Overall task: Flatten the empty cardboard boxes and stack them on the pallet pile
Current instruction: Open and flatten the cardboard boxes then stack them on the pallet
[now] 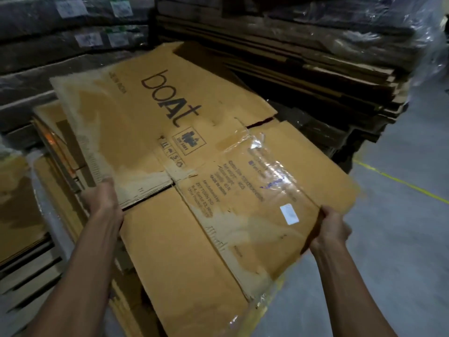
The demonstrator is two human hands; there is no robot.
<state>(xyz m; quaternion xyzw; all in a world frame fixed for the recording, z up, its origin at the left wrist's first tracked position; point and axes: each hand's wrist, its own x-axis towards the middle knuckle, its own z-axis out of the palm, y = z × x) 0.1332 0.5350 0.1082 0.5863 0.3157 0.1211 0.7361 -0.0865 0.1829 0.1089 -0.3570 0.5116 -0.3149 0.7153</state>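
- A flattened cardboard box fills the middle of the view, printed with "boAt", handling symbols and a block of small text; it lies flat, with nothing inside it.
- The left hand grips the box's near-left edge, thumb on top at the torn, whitened margin, the other fingers hidden beneath.
- The right hand grips the near-right edge, fingers curled round the border just beside a small white sticker.
- Clear tape, crinkled and glossy, covers part of the right-hand panel over the printed text.
- The box sits over a pile of flat cardboard, whose layered edges show at the left; whether it rests on that pile or is held just above it cannot be told.
- A second flat brown sheet lies directly under the box's near side, running down toward the bottom of the view.
- Behind, at upper right, stands a tall stack of flattened cartons, partly covered with plastic wrap.
- At upper left are dark wrapped bundles bearing white labels, too blurred to read.
- The grey floor at right carries a yellow line.
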